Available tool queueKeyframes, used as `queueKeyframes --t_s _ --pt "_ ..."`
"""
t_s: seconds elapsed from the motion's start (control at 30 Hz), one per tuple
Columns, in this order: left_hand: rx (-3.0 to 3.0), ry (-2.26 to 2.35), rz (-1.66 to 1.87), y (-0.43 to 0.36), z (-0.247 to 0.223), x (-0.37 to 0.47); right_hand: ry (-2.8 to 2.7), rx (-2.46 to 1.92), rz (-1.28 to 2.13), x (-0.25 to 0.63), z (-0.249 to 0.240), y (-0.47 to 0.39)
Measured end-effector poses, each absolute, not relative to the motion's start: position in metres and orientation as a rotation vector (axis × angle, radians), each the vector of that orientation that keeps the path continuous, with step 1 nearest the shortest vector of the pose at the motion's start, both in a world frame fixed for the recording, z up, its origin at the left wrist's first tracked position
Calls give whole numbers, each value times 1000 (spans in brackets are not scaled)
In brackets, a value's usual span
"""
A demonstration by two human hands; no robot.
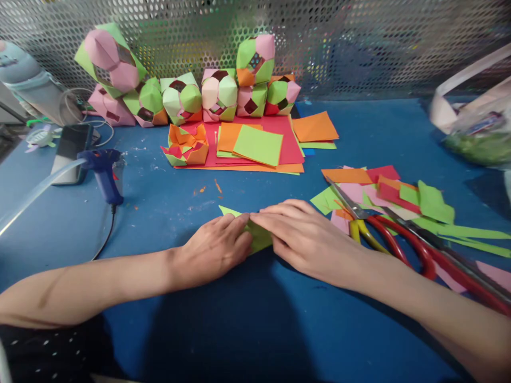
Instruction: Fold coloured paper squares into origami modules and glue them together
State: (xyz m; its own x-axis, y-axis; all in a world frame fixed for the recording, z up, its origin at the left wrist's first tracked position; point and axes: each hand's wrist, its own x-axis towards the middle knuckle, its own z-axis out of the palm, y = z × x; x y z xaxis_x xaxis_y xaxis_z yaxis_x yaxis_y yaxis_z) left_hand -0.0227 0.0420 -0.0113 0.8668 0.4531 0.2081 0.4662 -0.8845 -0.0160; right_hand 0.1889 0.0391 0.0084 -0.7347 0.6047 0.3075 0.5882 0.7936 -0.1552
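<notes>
A piece of light green paper (260, 238) lies folded on the blue table between my hands, its left tip sticking out past my fingers. My left hand (215, 247), fingers curled, presses down on the left part of it. From the right, my right hand (303, 236) has its fingers together along the paper's upper edge, fingertips meeting those of the left hand. Both hands cover much of the paper. Beyond them, green and orange squares (258, 144) rest on red sheets (293, 141), beside a partly built orange paper form (187, 144).
Several folded paper balls (219, 94) line the perforated metal panel (359, 48). At left are a blue glue gun (104, 178), a phone (72, 151) and a bottle (35, 80). Scissors (393, 242) lie on paper scraps (435, 202) at right, near a plastic bag (485, 135).
</notes>
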Motion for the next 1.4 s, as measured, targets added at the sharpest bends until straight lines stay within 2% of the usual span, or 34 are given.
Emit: queueKeyframes --t_s 0.13,0.33,0.5,0.6,0.83,1.0,1.2,1.4 --pt "-2978 -713 -323 42 -11 -22 -2878 -900 -234 191 3 36" --pt "-2954 -703 -280 42 -7 -23 -3048 -1051 -455 207 18 20" --pt "-2958 -672 -281 43 -6 -23 -3090 -1086 -466 212 40 15" --pt "-2965 -673 -278 43 -6 -23 -2929 -1171 -485 202 42 14" --pt "-2954 -678 -280 45 -12 -24 -2927 -998 -405 177 -3 8" --pt "-2895 -672 -250 40 -7 -23 -2906 -1063 -590 181 -2 3" --pt "-2647 -879 -65 32 1 -22 -2936 -1074 -772 183 6 3" --pt "-2596 -939 36 33 4 -22 -2926 -1081 -804 183 6 4"
